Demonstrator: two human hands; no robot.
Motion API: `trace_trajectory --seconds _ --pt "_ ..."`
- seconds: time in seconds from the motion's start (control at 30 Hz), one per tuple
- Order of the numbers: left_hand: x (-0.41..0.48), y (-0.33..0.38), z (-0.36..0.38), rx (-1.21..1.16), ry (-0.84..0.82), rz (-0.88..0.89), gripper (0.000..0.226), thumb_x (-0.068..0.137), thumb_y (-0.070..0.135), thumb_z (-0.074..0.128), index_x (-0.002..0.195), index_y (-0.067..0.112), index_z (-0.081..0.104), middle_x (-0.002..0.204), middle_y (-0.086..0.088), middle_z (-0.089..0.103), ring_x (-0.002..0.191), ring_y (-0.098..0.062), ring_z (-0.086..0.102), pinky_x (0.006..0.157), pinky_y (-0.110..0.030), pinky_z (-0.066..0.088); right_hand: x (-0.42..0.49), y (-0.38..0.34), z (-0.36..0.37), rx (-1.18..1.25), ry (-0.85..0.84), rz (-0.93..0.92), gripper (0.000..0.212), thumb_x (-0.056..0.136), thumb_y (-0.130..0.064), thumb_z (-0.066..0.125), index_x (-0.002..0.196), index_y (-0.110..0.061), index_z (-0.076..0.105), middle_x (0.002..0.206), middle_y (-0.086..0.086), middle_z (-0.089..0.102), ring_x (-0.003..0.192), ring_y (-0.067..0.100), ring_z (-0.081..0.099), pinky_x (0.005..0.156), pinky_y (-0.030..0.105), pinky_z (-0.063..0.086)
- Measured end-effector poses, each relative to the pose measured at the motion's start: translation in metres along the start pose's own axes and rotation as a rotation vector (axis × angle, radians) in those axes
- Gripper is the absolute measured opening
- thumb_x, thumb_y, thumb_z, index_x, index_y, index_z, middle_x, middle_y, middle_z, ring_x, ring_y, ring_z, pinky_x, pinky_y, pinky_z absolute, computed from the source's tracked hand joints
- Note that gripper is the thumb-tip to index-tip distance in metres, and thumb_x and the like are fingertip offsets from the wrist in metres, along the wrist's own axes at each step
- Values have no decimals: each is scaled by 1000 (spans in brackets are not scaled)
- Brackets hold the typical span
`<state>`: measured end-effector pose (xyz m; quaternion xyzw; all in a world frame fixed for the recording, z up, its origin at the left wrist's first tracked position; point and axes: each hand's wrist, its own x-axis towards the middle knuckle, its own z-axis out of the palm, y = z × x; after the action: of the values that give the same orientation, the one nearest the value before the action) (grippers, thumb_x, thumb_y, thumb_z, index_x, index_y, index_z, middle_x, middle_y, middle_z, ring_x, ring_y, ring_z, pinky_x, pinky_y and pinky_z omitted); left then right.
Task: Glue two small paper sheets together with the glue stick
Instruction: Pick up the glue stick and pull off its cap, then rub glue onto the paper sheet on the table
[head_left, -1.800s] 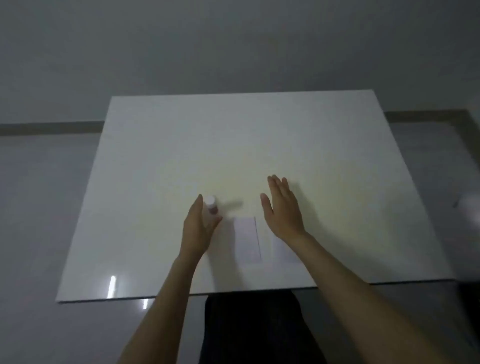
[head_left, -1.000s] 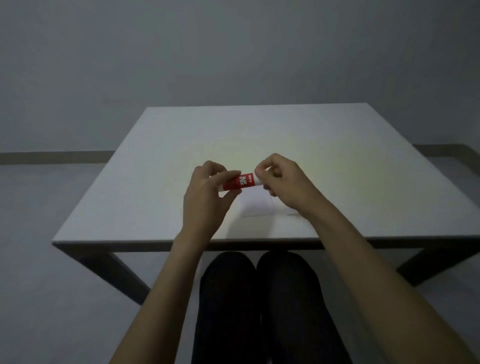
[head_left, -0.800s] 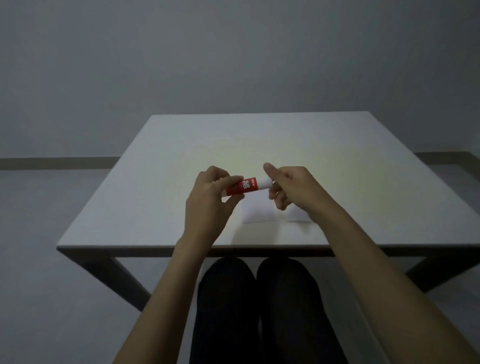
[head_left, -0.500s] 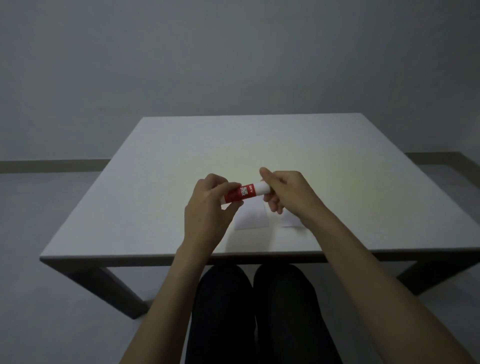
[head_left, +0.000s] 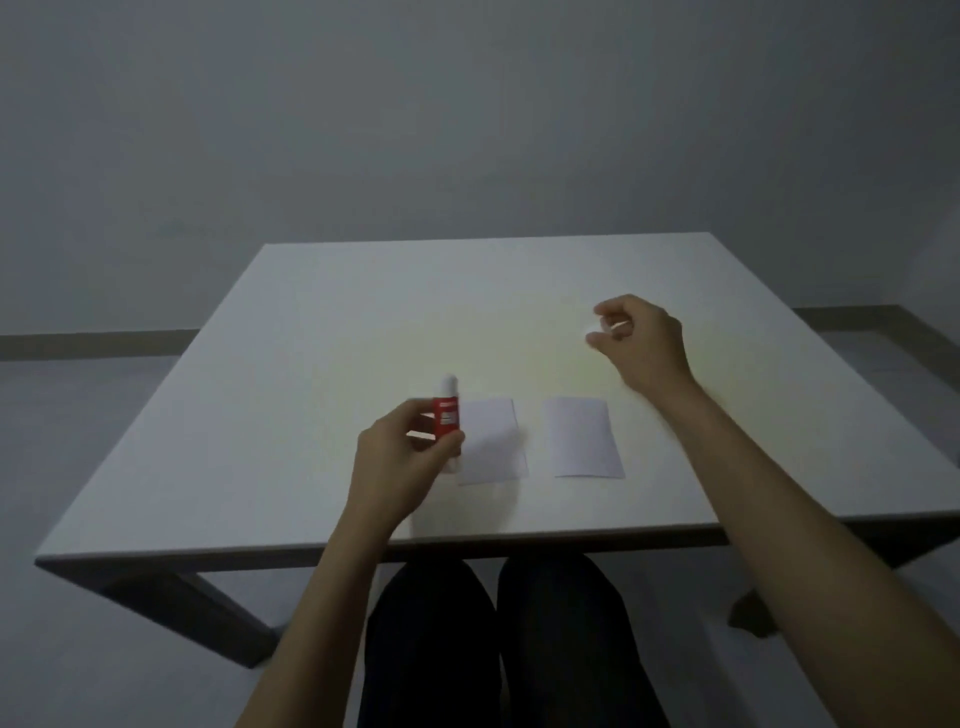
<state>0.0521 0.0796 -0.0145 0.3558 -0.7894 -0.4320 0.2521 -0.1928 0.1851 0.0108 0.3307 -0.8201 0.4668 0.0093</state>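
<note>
My left hand (head_left: 402, 457) grips a red glue stick (head_left: 447, 413) upright above the table, its white tip pointing up and uncovered. Two small white paper sheets lie flat side by side near the table's front edge: the left sheet (head_left: 491, 441) just right of the glue stick, the right sheet (head_left: 582, 437) a little apart from it. My right hand (head_left: 641, 345) hovers farther back and to the right, fingers curled around a small white cap (head_left: 592, 327) pinched at the fingertips.
The white table (head_left: 322, 332) fills the middle of the view, with a grey wall behind. The person's dark-clothed legs (head_left: 498, 644) show under the front edge. Grey floor lies on both sides.
Both hands held the glue stick together over the sheets. Now my right hand has pulled the cap off and moved back and right; my left hand has turned the stick upright.
</note>
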Motion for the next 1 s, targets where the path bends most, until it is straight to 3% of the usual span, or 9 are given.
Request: trace_trajectory --seconds 0.13,0.3,0.43,0.57,0.63,0.7,0.77,0.9,1.0 --pt "-1 4 -2 -212 14 -63 23 63 28 64 86 33 62 91 1 73 85 -20 71 83 -47 57 8 47 8 -257 -93 48 39 79 -1 67 117 1 60 112 23 64 100 33 60 86 31 44" --pt "-1 7 -4 -381 69 -69 13 68 26 65 78 32 71 87 4 76 89 -17 71 90 -52 53 5 68 14 -280 -111 17 52 79 4 58 130 -2 50 106 23 63 101 36 57 88 37 45" --pt "-1 9 -2 -455 120 -45 10 76 25 73 83 32 73 88 13 76 86 -6 71 92 -45 54 1 71 13 -262 -164 57 57 80 1 57 135 -6 45 113 23 60 106 37 56 90 39 44" --pt "1 14 3 -558 173 -23 18 79 17 72 84 33 71 82 17 74 82 -4 71 85 -38 57 -15 43 8 -347 -100 -22 64 83 -20 66 140 -13 38 136 16 45 119 33 47 96 41 44" --pt "3 21 9 -683 201 -38 11 79 13 72 84 24 74 81 11 75 89 -11 71 85 -35 57 -37 11 12 -95 -108 -126 57 83 -24 68 134 -18 46 126 11 53 103 28 57 84 33 49" --pt "3 30 16 -826 222 -65 8 80 11 71 86 14 74 79 7 76 94 -17 71 83 -32 58 -66 -25 21 269 -335 -120 51 82 -26 68 129 -33 49 115 -4 57 85 17 64 69 18 52" --pt "3 38 22 -908 247 -71 14 80 12 71 93 8 72 79 5 77 91 -17 72 79 -26 58 -90 -48 33 517 -487 -83 42 85 -20 65 120 -39 52 108 -10 59 75 11 68 67 16 52" --pt "-2 45 23 -935 254 -42 20 79 18 71 96 5 71 80 2 77 86 -15 73 73 -21 57 -103 -65 42 728 -344 57 18 92 -14 56 106 -20 64 83 3 66 58 8 60 64 18 54" --pt "-5 44 22 -923 221 0 12 80 17 70 92 14 71 87 1 78 93 -15 72 80 -24 57 -103 -70 43 945 -397 338 27 96 -26 47 99 -6 65 66 5 58 44 9 48 47 17 45"
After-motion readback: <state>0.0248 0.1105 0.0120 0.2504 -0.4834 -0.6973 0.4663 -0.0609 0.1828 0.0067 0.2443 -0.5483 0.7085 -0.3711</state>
